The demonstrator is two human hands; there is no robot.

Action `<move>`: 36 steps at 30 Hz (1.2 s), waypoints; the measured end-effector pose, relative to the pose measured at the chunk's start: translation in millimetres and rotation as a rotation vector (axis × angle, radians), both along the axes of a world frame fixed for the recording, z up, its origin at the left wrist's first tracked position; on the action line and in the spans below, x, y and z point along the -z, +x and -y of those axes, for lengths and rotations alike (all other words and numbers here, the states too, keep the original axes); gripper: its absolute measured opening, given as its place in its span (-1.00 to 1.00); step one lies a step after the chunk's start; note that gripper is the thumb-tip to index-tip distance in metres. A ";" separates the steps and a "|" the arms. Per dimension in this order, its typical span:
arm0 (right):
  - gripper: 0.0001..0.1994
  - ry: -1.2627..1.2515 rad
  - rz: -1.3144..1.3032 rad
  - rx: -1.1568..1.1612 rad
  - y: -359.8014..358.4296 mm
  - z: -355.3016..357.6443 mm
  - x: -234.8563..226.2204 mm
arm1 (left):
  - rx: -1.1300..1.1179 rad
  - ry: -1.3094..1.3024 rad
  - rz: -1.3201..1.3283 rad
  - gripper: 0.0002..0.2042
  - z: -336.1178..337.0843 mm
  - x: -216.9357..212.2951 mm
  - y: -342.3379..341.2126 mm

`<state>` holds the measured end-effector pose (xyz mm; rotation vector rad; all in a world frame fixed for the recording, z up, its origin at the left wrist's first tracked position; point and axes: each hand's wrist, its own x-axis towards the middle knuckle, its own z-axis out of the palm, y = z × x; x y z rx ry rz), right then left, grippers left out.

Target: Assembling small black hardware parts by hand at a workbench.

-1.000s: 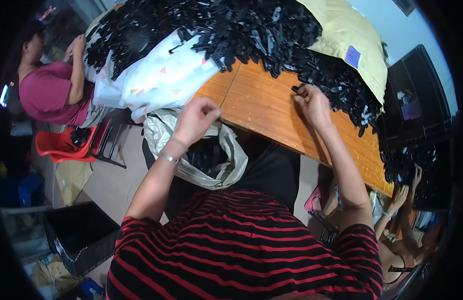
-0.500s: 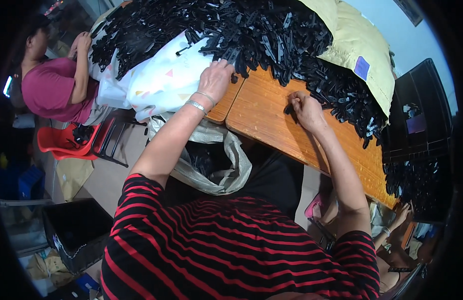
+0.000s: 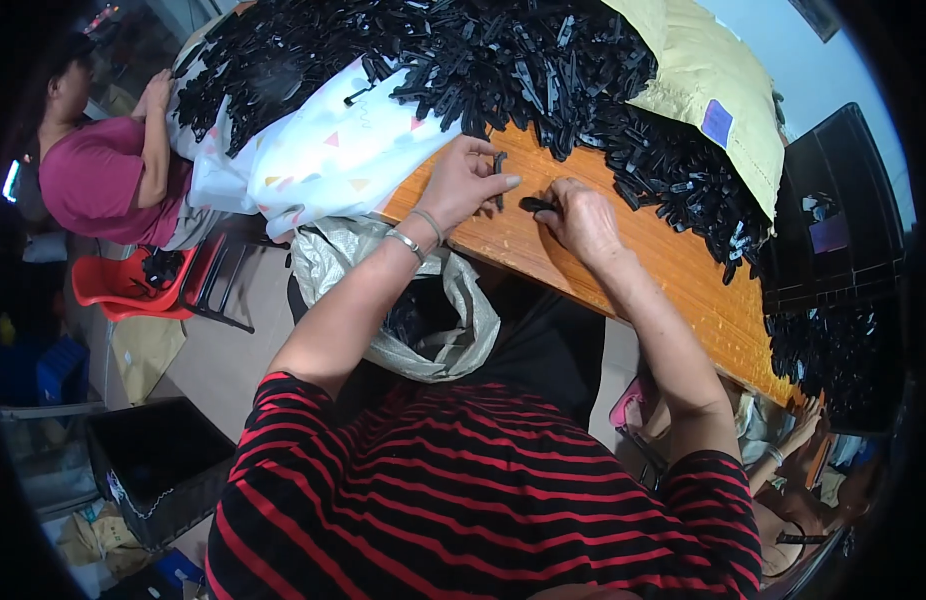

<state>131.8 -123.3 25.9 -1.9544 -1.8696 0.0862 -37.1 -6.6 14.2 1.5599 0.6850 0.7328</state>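
Above the wooden table [image 3: 663,262], my left hand [image 3: 461,184] pinches a slim black plastic piece [image 3: 499,182] upright between thumb and fingers. Close by on its right, my right hand [image 3: 587,224] is closed on a dark, rounded black plastic piece [image 3: 535,204], whose tip sticks out toward the left hand. The two pieces are a short gap apart. Beyond both hands spreads a big heap of black plastic clip-like pieces [image 3: 528,75]. Its exact kind is hard to make out.
A white sheet with coloured triangles [image 3: 318,150] hangs left of my left hand. An open woven sack [image 3: 423,360] sits at my lap. Yellowish sacks [image 3: 718,95] and a black container [image 3: 833,225] stand right. A person in maroon [image 3: 108,180] works left; another person's hand [image 3: 803,428] shows lower right.
My left hand has come away from the heap's edge, rightward and nearer, with a black piece. My right hand has moved left and closer to it, its black piece now showing more.
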 end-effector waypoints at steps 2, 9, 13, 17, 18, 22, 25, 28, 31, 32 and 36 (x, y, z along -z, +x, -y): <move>-0.72 -0.020 -0.037 0.040 -1.4 0.7 0.9 | 0.065 -0.263 0.078 -0.58 6.0 -2.2 5.1; -0.74 -0.192 -0.992 0.031 -6.8 12.2 -25.9 | 0.015 -0.437 0.135 -0.65 21.2 -8.4 27.5; -0.89 0.016 -0.960 0.081 8.8 9.2 -12.8 | 0.067 -0.500 0.070 -0.69 27.7 -15.6 33.8; -0.86 -0.109 -1.031 0.143 21.6 12.5 -3.5 | 0.059 -0.363 0.067 -0.70 16.3 -8.4 23.6; -0.85 -0.131 -1.069 0.168 20.9 13.4 0.9 | 0.062 -0.296 0.009 -0.74 15.3 -5.2 22.7; -0.84 -0.202 -1.134 0.212 17.4 11.2 10.1 | 0.038 -0.180 -0.058 -0.84 15.2 5.3 24.0; -0.84 -0.225 -1.165 0.239 15.2 10.4 8.4 | 0.040 -0.048 -0.134 -0.83 14.8 6.1 24.5; -0.84 -0.246 -1.149 0.253 16.2 7.3 7.6 | 0.023 0.125 -0.194 -0.81 9.5 14.7 28.3; -0.83 -0.297 -1.097 0.272 13.5 3.6 4.6 | 0.011 0.164 -0.285 -0.78 6.0 21.8 29.1; -0.82 -0.330 -1.054 0.283 11.8 1.8 3.7 | 0.010 0.160 -0.286 -0.78 3.7 22.6 29.4; -0.80 -0.326 -0.975 0.266 12.6 1.5 6.6 | -0.037 0.340 -0.388 -0.79 14.1 15.9 33.5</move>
